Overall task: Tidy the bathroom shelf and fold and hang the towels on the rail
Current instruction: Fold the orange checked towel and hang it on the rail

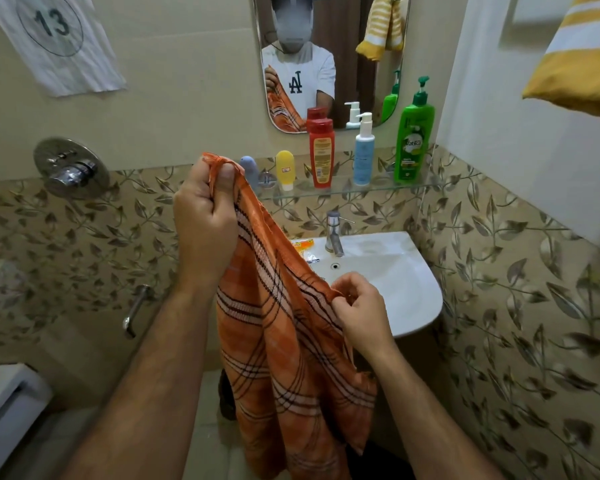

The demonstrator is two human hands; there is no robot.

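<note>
An orange checked towel (284,358) hangs in front of me, over the sink's left side. My left hand (205,220) grips its top corner, held high near the shelf. My right hand (357,306) pinches the towel's right edge lower down. A yellow-and-white striped towel (579,60) hangs at the upper right. On the glass shelf (426,184) stand a grey-blue item (250,168), a yellow tube (284,169), a red bottle (321,152), a white-and-blue pump bottle (363,150) and a green pump bottle (413,133).
The white sink (395,282) with its tap (335,233) lies below the shelf, with small wrappers (305,249) on its rim. A mirror (354,81) hangs above. A shower valve (70,168) and a lower handle (136,310) sit on the left wall.
</note>
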